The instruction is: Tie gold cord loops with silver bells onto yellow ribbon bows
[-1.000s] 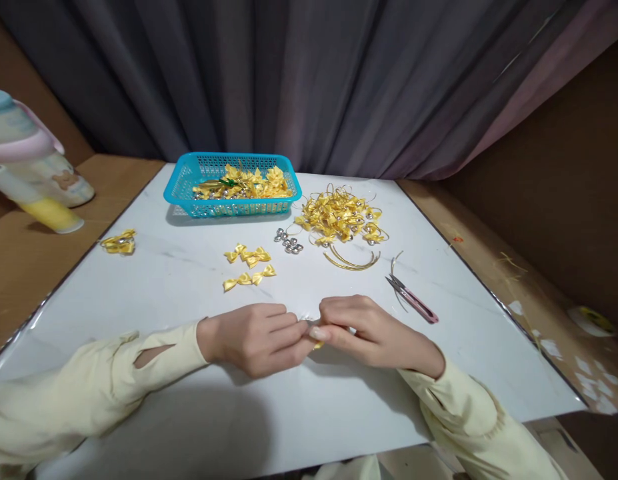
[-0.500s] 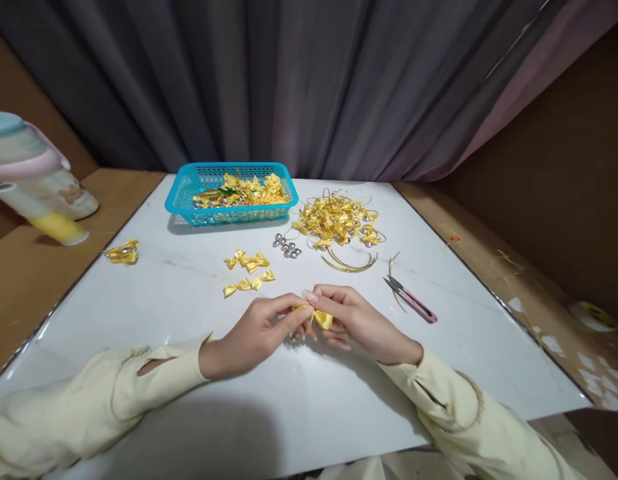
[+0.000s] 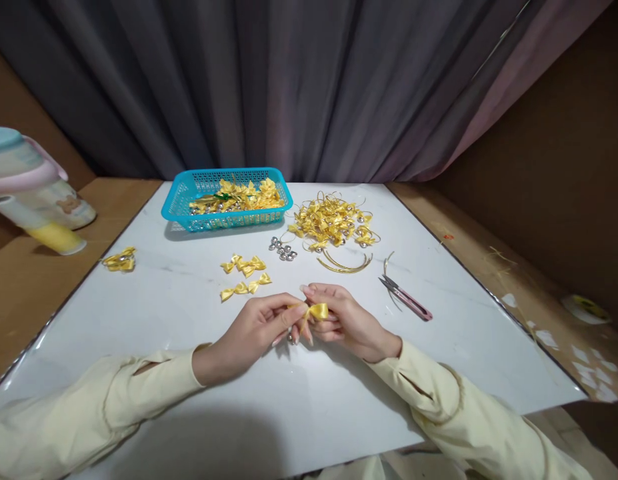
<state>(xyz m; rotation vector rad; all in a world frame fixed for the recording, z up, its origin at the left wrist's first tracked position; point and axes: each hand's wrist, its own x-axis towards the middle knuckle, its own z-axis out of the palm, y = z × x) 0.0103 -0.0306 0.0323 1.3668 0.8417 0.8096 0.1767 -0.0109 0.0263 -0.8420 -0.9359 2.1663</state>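
A yellow ribbon bow (image 3: 319, 311) is held between both hands above the white tabletop. My left hand (image 3: 261, 327) pinches its left side, with thumb and forefinger closed on it. My right hand (image 3: 346, 320) is closed at the bow's right loop. A small silver bell (image 3: 291, 338) hangs below the left fingers; how it joins the bow is hidden. Ahead of the left hand lie several loose yellow bows (image 3: 246, 268). Beyond them is a cluster of silver bells (image 3: 283, 249), and to its right are curved gold cords (image 3: 345, 265).
Behind stands a blue basket (image 3: 173, 208) holding bows and bells. Right of it is a pile of yellow bows (image 3: 331, 220) with gold loops. Thread snips (image 3: 406, 298) lie at right. A small bow bundle (image 3: 120, 259) and a bottle (image 3: 39, 180) are at left.
My right fingers have shifted around the bow, and its right loop shows more fully. Both hands still hold it. The whole view has moved slightly.
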